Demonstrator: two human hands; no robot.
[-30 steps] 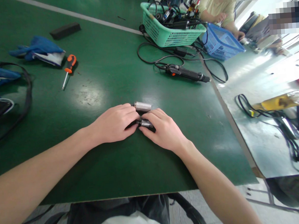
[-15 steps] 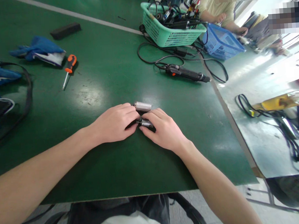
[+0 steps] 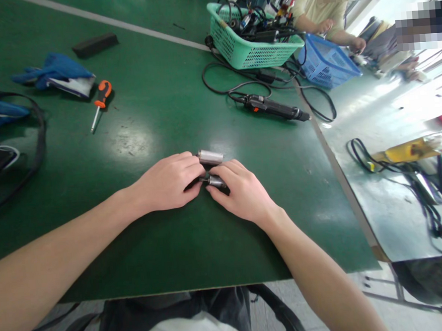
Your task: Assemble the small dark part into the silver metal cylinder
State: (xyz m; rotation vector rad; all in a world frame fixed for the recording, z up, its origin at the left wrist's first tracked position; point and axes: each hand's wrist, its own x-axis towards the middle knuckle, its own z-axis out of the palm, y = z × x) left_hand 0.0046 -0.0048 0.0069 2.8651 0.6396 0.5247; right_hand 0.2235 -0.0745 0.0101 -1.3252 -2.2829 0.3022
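Observation:
My right hand [image 3: 241,190] is closed round a small metal cylinder [image 3: 216,181], thumb on the near side and fingers on the far side. A thin dark end sticks out of this cylinder to the left. Right at that end, the thumb and fingers of my left hand [image 3: 176,181] are pinched together; what they grip is mostly hidden. Just beyond both hands, a larger silver cylinder [image 3: 211,157] lies on the green table [image 3: 166,255], its left end close to my left fingertips.
An orange-black screwdriver [image 3: 101,103], blue gloves [image 3: 57,73] and a dark block [image 3: 95,44] lie to the left. A corded black electric screwdriver [image 3: 275,107] rests at the right. Behind it stand a green basket [image 3: 258,54] of tools and a blue basket [image 3: 327,65], near another person [image 3: 314,15].
Both hands stay in nearly the same place and hold. Slightly more of the cylinder's thin dark end shows between them. The whole view has shifted a little.

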